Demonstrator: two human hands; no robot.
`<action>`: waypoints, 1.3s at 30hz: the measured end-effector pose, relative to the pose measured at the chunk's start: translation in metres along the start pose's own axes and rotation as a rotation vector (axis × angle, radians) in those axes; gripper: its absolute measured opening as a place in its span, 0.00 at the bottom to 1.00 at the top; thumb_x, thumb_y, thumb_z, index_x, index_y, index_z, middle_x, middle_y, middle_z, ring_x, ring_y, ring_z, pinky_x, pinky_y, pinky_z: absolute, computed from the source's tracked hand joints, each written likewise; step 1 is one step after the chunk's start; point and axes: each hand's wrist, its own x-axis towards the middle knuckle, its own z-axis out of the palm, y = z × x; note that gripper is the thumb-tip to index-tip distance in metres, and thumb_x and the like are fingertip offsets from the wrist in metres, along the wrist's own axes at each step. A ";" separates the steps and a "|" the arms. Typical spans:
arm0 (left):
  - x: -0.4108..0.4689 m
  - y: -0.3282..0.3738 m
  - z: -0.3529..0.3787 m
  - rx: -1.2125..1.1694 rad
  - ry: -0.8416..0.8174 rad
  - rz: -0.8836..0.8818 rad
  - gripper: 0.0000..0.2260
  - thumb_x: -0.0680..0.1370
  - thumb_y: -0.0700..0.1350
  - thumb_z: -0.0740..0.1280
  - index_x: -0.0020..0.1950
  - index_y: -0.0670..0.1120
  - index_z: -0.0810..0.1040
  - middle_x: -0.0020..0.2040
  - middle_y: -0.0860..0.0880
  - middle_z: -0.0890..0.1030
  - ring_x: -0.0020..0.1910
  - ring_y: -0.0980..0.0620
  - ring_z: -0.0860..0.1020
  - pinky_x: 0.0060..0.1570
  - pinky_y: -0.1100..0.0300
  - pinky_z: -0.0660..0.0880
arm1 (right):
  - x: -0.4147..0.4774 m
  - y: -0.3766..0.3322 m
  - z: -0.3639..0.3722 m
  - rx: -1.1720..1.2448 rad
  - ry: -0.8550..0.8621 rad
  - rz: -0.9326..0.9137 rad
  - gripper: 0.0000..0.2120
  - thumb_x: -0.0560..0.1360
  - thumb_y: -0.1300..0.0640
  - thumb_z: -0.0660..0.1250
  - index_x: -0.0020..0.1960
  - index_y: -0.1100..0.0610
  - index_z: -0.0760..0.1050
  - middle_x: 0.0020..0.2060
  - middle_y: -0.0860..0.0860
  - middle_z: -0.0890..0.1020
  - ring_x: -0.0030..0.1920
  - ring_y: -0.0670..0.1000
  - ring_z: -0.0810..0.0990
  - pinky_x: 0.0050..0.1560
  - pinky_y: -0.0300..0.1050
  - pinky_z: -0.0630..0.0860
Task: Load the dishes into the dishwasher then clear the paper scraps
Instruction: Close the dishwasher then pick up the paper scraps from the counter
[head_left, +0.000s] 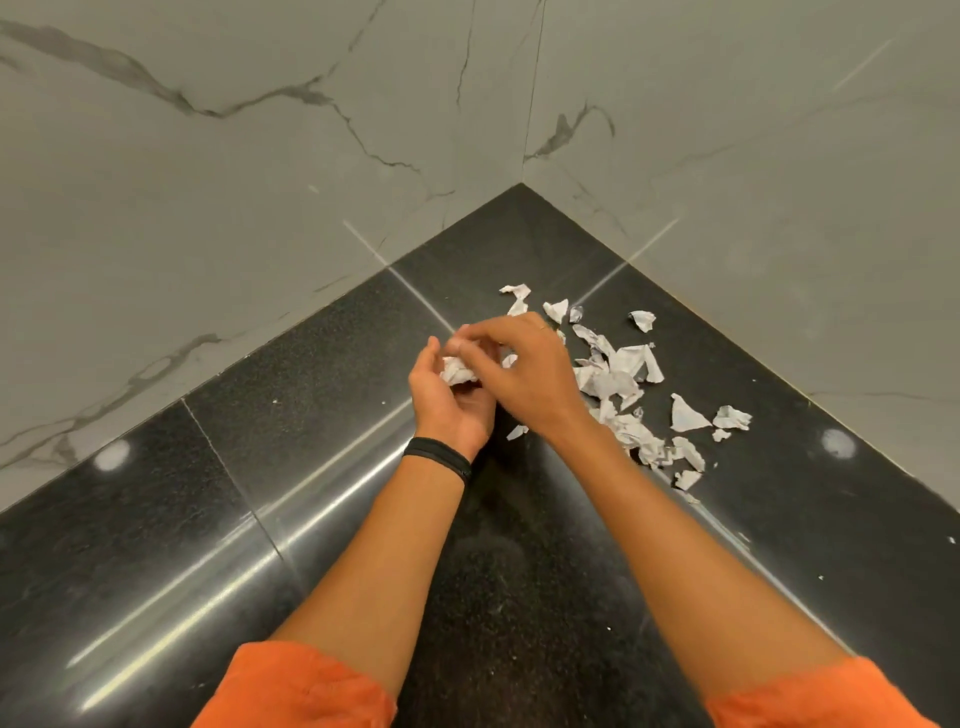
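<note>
Grip: left hand (448, 402) clasps paper wad (459, 372); right hand (524, 371) atop it, state I cannot tell. I'd compact wad, then rake loose scraps (621, 382) at 3 o'clock inward.

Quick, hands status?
Left hand: holds a paper wad.
Right hand: fingers curled over the wad; grip cannot be told.
</note>
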 end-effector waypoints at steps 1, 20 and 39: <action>0.000 0.000 0.001 -0.024 -0.005 0.010 0.14 0.83 0.50 0.61 0.56 0.40 0.78 0.49 0.42 0.84 0.54 0.45 0.82 0.65 0.52 0.75 | 0.005 0.003 -0.003 0.063 0.040 0.025 0.07 0.78 0.49 0.69 0.48 0.49 0.85 0.42 0.41 0.85 0.46 0.43 0.80 0.51 0.42 0.74; -0.036 -0.009 -0.026 0.097 0.001 0.073 0.12 0.82 0.45 0.64 0.54 0.36 0.79 0.56 0.39 0.82 0.61 0.42 0.81 0.59 0.54 0.80 | -0.016 0.048 0.005 -0.164 0.017 0.207 0.08 0.77 0.60 0.69 0.55 0.56 0.83 0.47 0.50 0.85 0.49 0.49 0.82 0.52 0.46 0.77; -0.091 -0.013 -0.046 0.063 -0.014 0.018 0.10 0.83 0.44 0.62 0.50 0.39 0.79 0.50 0.42 0.82 0.56 0.45 0.81 0.55 0.55 0.80 | -0.077 0.027 -0.023 -0.611 -0.346 0.123 0.16 0.78 0.52 0.69 0.65 0.45 0.78 0.57 0.49 0.82 0.61 0.56 0.76 0.55 0.50 0.67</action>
